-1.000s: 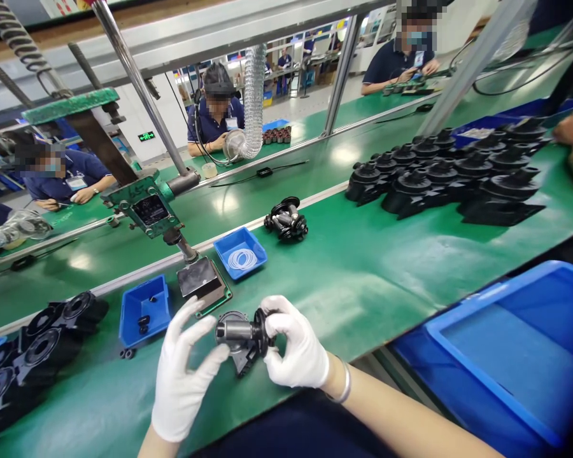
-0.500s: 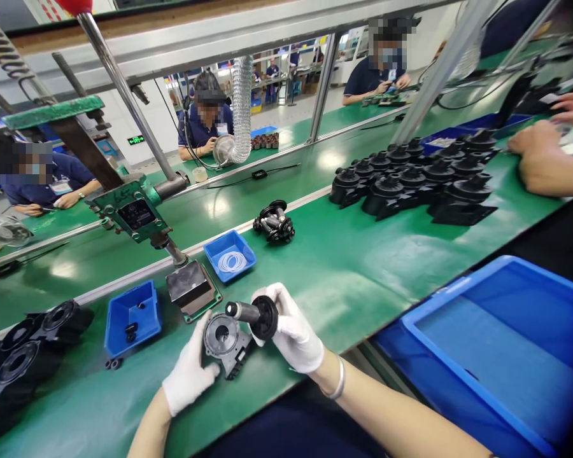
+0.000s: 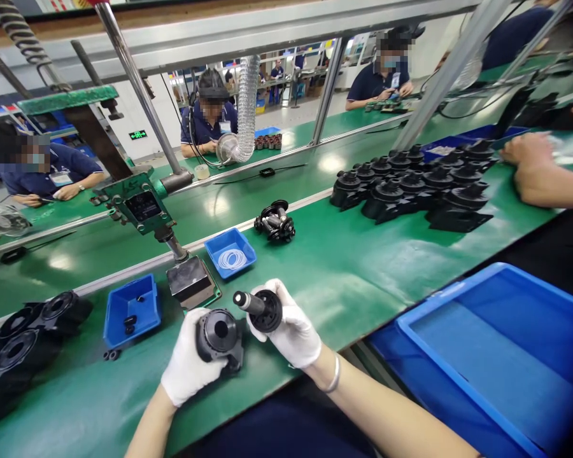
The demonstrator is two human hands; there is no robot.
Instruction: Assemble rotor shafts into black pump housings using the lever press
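In a white glove, my left hand [image 3: 191, 366] is wrapped round the side of a black round housing [image 3: 222, 334] with a hole in its middle. My right hand [image 3: 293, 331], also gloved, grips a black disc with a metal shaft [image 3: 262, 310]; the shaft points up and left. The two parts are close together but apart. Behind them stands the green press [image 3: 141, 203] over a dark metal block [image 3: 188, 283]. White rings lie in a small blue tray [image 3: 229, 254].
Another blue tray [image 3: 131, 312] holds small black parts. Black housings [image 3: 33, 331] lie at the left, more black housings [image 3: 410, 181] at the right. Shaft parts [image 3: 274, 222] are piled mid-table. A large blue bin [image 3: 496, 356] is at lower right. A person's hand [image 3: 530, 156] is at far right.
My left hand has closed round the housing, which now shows its black round side instead of the grey face. The shaft in my right hand has tilted and shifted slightly up.
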